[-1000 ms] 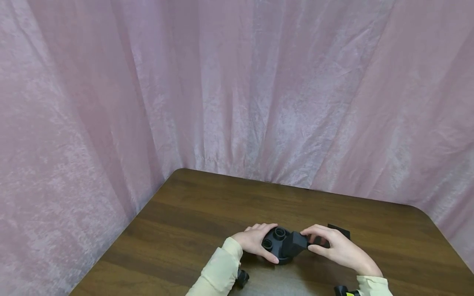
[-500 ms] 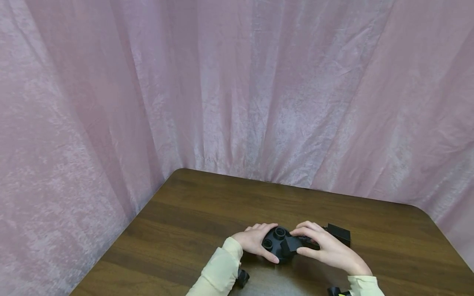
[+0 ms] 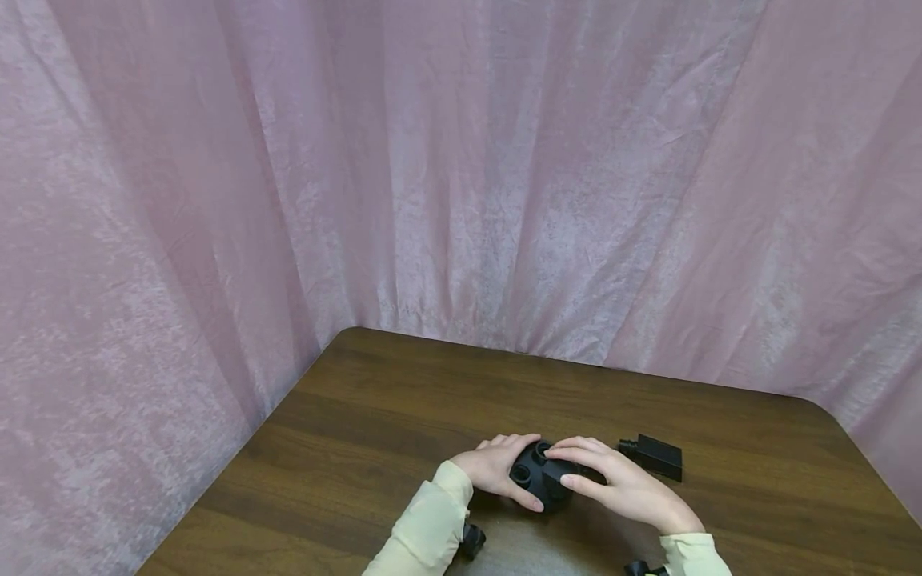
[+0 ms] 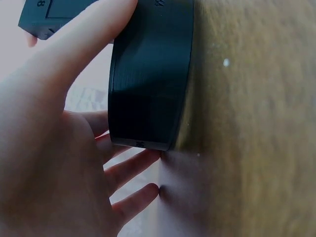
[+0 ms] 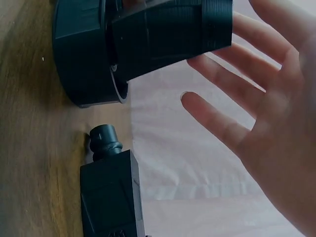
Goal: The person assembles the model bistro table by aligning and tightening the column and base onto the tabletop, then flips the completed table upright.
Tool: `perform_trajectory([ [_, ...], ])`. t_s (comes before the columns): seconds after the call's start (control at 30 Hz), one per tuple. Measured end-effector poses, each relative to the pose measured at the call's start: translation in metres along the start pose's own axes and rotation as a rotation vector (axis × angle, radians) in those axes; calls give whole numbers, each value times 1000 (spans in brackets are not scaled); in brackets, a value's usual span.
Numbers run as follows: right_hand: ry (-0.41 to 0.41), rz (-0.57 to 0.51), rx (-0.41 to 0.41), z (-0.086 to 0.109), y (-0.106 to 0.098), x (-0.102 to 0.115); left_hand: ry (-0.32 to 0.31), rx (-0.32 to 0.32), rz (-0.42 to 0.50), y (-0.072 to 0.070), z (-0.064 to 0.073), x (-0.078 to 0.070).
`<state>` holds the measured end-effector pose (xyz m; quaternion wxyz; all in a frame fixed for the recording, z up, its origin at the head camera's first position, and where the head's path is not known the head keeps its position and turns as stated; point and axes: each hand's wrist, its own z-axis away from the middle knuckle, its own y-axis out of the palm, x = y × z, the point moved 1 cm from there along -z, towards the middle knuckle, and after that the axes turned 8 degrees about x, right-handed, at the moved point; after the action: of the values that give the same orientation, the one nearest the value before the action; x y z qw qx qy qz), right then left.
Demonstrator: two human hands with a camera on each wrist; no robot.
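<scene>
A round black base [image 3: 529, 474] with ring-shaped sockets on top sits on the table. My left hand [image 3: 497, 466] grips its left side, fingers behind and thumb in front; the left wrist view shows the thumb against the base's wall [image 4: 150, 79]. My right hand [image 3: 612, 478] holds a black tapered block [image 5: 173, 37] between thumb and fingers. The block's lower end meets the base's top; whether it is seated in a socket cannot be told. Another black block [image 3: 657, 458], with a round ridged plug [image 5: 104, 140] at one end, lies right of the base.
The brown wooden table [image 3: 432, 384] has rounded back corners. Pink curtains [image 3: 446, 200] hang behind it and on the left. Black wrist devices show under both sleeves.
My right hand has moved left, bringing the held block from the base's right side over its top. The other block is now uncovered. My left hand and the base stay put.
</scene>
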<state>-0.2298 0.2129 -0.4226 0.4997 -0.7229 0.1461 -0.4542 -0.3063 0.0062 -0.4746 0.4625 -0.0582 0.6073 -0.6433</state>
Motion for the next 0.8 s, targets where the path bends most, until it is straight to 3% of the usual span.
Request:
perform_trajectory([
  [0.13, 29, 9, 3, 1, -1, -2, -2, -2, 1, 0, 0, 0],
  [0.3, -9, 41, -46, 0, -3, -5, 0, -4, 3, 0, 1, 0],
  [0.4, -9, 17, -36, 0, -4, -6, 2, -4, 8, 0, 1, 0],
  [0.63, 27, -8, 28, -3, 1, -4, 2, 0, 15, 0, 2, 0],
  [0.8, 93, -15, 23, -6, 4, -5, -3, -1, 11, -1, 2, -1],
])
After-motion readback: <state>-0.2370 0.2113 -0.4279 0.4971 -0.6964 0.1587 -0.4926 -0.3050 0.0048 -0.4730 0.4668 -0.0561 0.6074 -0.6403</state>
